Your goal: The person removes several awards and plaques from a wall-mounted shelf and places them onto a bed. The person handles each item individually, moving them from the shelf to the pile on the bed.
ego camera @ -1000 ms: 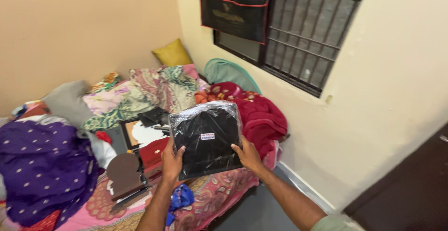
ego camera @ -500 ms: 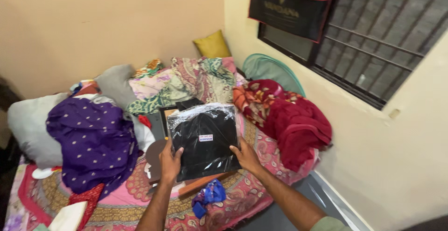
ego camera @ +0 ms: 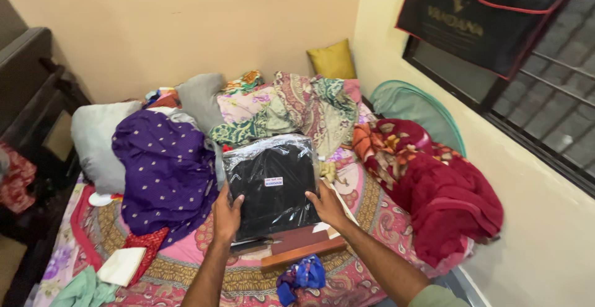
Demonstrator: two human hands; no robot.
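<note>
I hold a flat clear plastic packet with a folded black garment [ego camera: 273,183] upright above a bed. A small white label sits on its front. My left hand [ego camera: 227,215] grips its lower left edge, and my right hand [ego camera: 326,205] grips its lower right edge. Under the packet, on the patterned pink bedsheet [ego camera: 204,266], lie flat brown wooden boards [ego camera: 300,246], partly hidden by the packet.
The bed is heaped with a purple dotted cloth [ego camera: 164,170], a red blanket [ego camera: 443,192], patterned clothes [ego camera: 291,108], grey pillows [ego camera: 96,139] and a yellow cushion [ego camera: 331,59]. A blue rag [ego camera: 300,277] lies at the near edge. A barred window [ego camera: 545,105] is at right, dark furniture [ego camera: 28,84] at left.
The view has swung left, bringing more of the bed, the pillows and the dark furniture into sight. The packet stays held between both hands in the same grip.
</note>
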